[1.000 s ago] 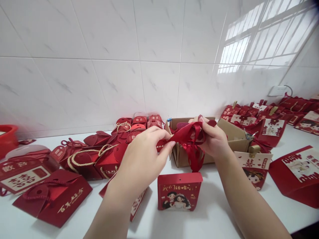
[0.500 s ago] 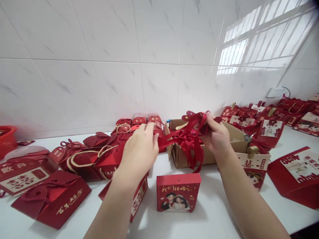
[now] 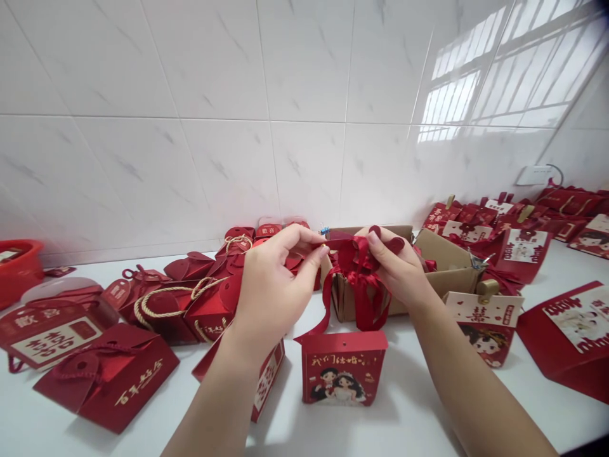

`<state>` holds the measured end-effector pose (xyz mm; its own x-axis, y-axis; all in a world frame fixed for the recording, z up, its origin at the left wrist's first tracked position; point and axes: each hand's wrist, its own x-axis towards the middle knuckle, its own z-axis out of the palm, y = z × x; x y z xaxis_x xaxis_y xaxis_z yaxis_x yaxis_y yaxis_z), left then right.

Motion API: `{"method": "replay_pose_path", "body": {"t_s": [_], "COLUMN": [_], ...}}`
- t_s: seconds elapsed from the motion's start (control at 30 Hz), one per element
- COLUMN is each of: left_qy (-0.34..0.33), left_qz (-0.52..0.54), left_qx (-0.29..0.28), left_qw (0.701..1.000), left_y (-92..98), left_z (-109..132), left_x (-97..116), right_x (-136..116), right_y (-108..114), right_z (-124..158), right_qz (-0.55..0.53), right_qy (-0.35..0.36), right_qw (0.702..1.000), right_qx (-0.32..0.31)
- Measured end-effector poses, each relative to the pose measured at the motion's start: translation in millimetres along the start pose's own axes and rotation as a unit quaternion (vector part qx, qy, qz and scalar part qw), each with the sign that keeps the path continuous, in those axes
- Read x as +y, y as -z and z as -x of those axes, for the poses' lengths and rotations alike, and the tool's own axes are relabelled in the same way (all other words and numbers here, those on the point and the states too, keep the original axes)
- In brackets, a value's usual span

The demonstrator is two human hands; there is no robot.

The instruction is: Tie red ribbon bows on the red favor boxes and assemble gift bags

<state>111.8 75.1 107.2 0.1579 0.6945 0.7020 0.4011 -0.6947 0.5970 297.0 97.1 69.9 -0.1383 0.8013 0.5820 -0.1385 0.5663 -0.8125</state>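
Note:
My left hand is closed in a pinch on the left end of a dark red strap, with a small gold spot at the fingertips. Opposite it, my right hand grips the strap's rounded right end and a bunch of red ribbon. Loops of ribbon hang over the front of an open cardboard box, and one tail trails down on the left to the red box. That small red gift box, printed with a cartoon couple, stands upright on the white table below my hands.
Several red gift boxes crowd the left side, some with rope handles. At far left is an orange-red tub. More red boxes lie to the right. A tiled wall rises behind the table.
My left hand has left the ribbon it was drawing leftward and moved right to pinch the strap's end. My right hand has lowered slightly, and the ribbon tail now hangs down.

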Motion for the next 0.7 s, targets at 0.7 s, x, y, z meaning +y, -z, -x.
{"method": "replay_pose_path", "body": {"t_s": [0.7], "left_qy": [0.053], "left_qz": [-0.138], "left_qx": [0.107], "left_qw": [0.983], "left_y": [21.4], "left_z": [0], "left_x": [11], "right_x": [27], "right_y": [75], "right_z": [-15], "right_qz": [0.493], "right_qy": [-0.117], "right_qw": [0.844], "right_qx": [0.177]}}
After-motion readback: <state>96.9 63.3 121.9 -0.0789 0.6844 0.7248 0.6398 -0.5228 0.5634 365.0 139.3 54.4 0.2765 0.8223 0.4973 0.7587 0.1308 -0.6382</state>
